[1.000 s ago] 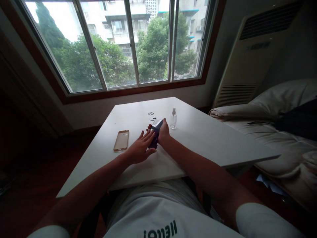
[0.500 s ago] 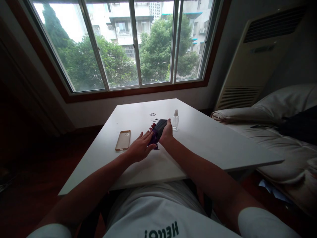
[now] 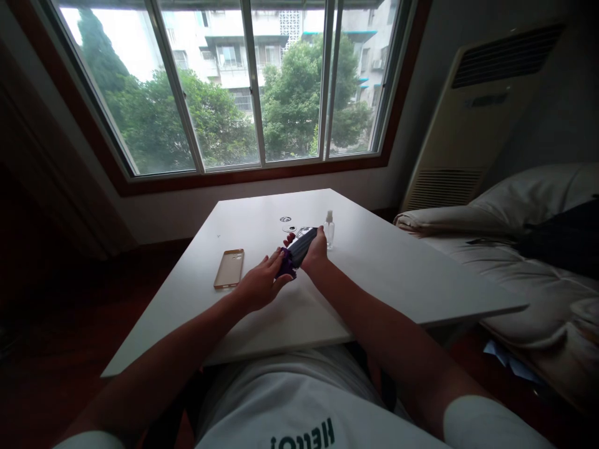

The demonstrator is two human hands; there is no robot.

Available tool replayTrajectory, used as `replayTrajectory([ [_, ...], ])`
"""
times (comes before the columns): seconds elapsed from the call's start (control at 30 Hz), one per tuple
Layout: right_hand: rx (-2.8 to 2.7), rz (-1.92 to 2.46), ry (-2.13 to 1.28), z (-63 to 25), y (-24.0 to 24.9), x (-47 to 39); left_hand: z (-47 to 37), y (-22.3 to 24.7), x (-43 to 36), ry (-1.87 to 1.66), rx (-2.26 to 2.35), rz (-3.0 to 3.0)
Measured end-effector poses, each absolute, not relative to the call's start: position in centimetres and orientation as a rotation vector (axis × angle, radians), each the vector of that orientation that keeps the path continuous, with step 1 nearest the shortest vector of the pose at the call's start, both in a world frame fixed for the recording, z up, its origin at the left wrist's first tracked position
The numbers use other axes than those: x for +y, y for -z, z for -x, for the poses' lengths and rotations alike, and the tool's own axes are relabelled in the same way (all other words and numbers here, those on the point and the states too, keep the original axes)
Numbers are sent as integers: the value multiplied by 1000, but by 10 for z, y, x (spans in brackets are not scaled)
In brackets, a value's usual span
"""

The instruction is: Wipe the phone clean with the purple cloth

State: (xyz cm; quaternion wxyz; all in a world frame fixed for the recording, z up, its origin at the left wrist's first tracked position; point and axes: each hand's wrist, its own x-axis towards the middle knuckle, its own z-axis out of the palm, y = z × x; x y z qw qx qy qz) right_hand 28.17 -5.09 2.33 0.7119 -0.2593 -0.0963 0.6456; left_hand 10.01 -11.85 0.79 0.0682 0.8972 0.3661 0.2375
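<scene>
A dark phone (image 3: pixel 303 246) is held tilted in my right hand (image 3: pixel 317 251), whose fingers wrap round its edges. Against the phone's lower left end, my left hand (image 3: pixel 262 280) presses a purple cloth (image 3: pixel 286 265). A tan phone case (image 3: pixel 229 269) lies to the left of my left hand. Just behind my right hand stands a clear spray bottle (image 3: pixel 329 231). Two small round items, one (image 3: pixel 285 219) farther back and one (image 3: pixel 289 229) nearer, lie beyond the phone.
All of this is on or above a white table (image 3: pixel 384 280). A cushioned seat (image 3: pixel 449 249) with pale covers is on the right, beside a tall air conditioner (image 3: pixel 444 149). A window (image 3: pixel 290 81) is beyond the table.
My left hand and the cloth have slid slightly down and left on the phone. The phone has tilted and its surface catches more light. The whole view has shifted slightly.
</scene>
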Motion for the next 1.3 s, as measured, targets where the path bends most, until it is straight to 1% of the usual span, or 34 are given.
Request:
replayTrajectory([
  [0.2, -181, 577, -1444, -279, -23, -52, -98, -8, -119, -807, 972, -2790],
  [0.43, -208, 557, -1452, -275, -20, -53, -100, -10, -122, -793, 800, -2877],
  [0.67, -202, 514, -1454, -280, -26, -53, -97, -9, -113, -879, 995, -2766],
  [1.03, -207, 547, -1493, -273, -23, -53, -92, -9, -99, -1137, 999, -2473],
  [1.3, -228, 587, -1516, -269, -18, -54, -86, -7, -91, -1111, 1092, -2376],
])
